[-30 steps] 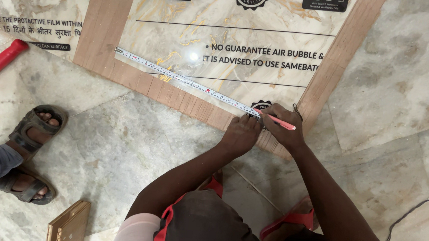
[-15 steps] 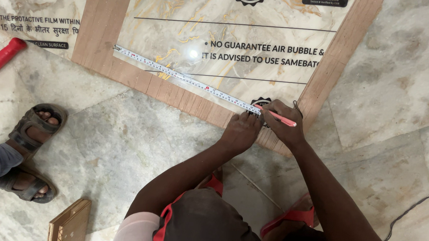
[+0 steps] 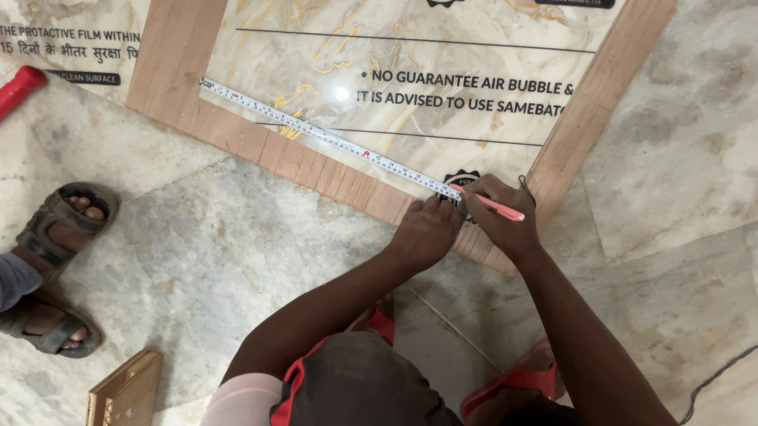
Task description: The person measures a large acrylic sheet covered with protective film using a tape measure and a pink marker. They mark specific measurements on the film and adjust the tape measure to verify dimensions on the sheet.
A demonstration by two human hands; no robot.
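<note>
Tape measure (image 3: 331,138) lies slanted across the marble-look sheet (image 3: 456,61), from the left wooden border (image 3: 176,47) toward the bottom right corner. I see my left hand (image 3: 425,233) with fingers (image 3: 438,204) curled, pressing the tape's near end down. My right hand (image 3: 501,224) pinches one red pencil (image 3: 496,208) closed, tip at the tape. I count two sandalled feet (image 3: 56,265) on the floor (image 3: 221,257) and one red handle (image 3: 0,102).

Bright, sharp view; glare spot on laminate sheet (image 3: 342,93)
</note>
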